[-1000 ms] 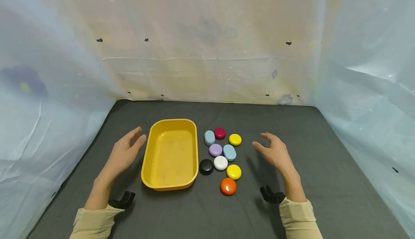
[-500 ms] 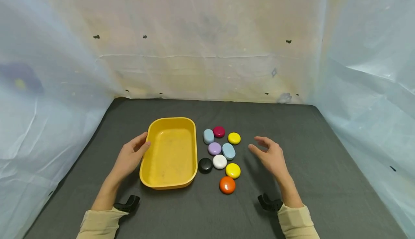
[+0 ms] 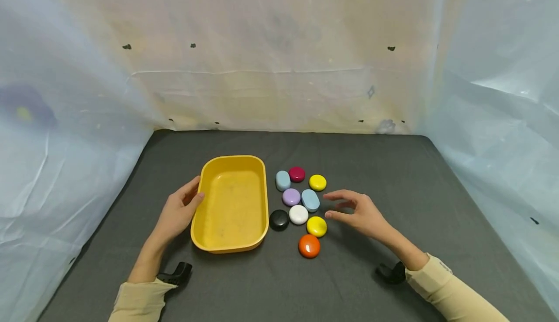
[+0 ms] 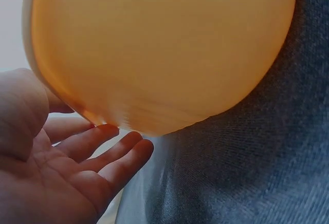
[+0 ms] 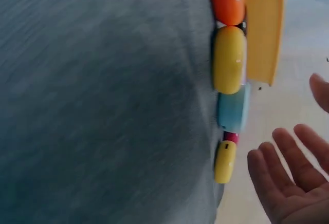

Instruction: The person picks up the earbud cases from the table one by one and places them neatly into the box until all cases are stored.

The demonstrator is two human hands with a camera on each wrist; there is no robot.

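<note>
My left hand is at the left side of a yellow plastic tray, thumb over the rim and fingers against the outer wall. In the left wrist view the fingertips meet the underside of the tray. My right hand hovers just right of several smooth, glossy coloured stones, fingers spread and holding nothing. Nearest to it are a light blue oval stone and a yellow stone. Other stones there are white, black, purple and orange.
At the back of the group lie a crimson stone, a second light blue stone and a second yellow stone. A dark grey cloth covers the table. Pale plastic sheeting stands behind and along both sides.
My left hand has moved right and taken the tray's left rim. My right hand has come left, closer to the stones, its forearm now slanting in from the right. The stones stay put.
</note>
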